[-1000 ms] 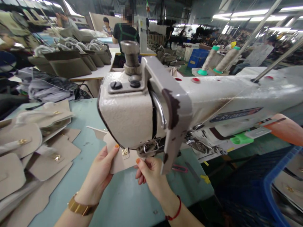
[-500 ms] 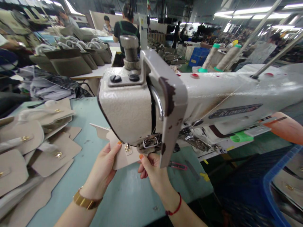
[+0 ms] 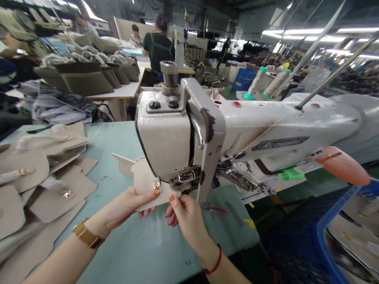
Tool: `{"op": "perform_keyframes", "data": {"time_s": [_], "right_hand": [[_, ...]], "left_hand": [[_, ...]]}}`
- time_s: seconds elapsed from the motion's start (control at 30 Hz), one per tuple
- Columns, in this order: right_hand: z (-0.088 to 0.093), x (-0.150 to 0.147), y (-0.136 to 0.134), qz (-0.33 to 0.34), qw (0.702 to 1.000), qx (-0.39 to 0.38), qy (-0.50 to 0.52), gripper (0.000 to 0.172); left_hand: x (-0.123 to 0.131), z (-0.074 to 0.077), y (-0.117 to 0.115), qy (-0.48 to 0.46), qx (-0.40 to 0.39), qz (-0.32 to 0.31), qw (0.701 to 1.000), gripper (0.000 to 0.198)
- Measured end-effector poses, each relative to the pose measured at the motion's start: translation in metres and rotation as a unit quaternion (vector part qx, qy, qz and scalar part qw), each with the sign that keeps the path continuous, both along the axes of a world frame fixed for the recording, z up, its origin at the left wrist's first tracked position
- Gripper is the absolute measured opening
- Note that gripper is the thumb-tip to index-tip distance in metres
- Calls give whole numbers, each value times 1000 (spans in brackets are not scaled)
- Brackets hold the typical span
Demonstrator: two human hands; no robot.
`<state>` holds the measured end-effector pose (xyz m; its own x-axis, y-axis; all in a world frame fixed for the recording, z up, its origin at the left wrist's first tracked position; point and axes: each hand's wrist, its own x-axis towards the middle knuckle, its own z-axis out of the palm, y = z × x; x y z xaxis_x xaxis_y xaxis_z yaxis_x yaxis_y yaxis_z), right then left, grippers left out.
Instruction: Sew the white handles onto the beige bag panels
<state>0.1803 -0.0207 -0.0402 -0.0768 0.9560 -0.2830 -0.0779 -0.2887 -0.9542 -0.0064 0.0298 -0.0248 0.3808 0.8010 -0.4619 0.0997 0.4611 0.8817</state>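
A beige leather bag panel (image 3: 142,173) with a small gold ring fitting (image 3: 156,185) lies partly beneath the head of a white sewing machine (image 3: 166,142). My left hand (image 3: 133,203) grips the panel's near left edge, thumb on top beside the fitting and fingers underneath. My right hand (image 3: 185,211) pinches its near right corner between thumb and fingers, close to the presser foot area. The machine head hides the panel's far right part, and the needle cannot be seen.
Beige bag pieces (image 3: 68,189) with gold fittings are piled on the table's left. Thread snips (image 3: 216,209) and a grey blade (image 3: 235,215) lie right of my right hand. A blue basket (image 3: 321,232) holds more pieces at lower right. A person (image 3: 160,47) sits beyond the machine.
My left hand has shifted along the panel toward the fitting, its thumb now beside the gold ring. My right hand keeps its pinch on the corner. The camera view has moved slightly.
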Motion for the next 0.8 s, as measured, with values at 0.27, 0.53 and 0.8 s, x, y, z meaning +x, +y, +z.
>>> {"op": "perform_keyframes", "data": {"time_s": [0.27, 0.53, 0.8], "right_hand": [[-2, -2, 0, -7, 1000, -6, 2, 62], [-5, -13, 2, -27, 999, -17, 44, 65], [-4, -27, 4, -58, 994, -27, 90, 57]], "left_hand": [[3, 3, 0, -7, 12, -3, 1000, 37], [2, -1, 4, 22, 28, 3, 999, 28], [1, 2, 7, 35, 50, 16, 998, 30]]}}
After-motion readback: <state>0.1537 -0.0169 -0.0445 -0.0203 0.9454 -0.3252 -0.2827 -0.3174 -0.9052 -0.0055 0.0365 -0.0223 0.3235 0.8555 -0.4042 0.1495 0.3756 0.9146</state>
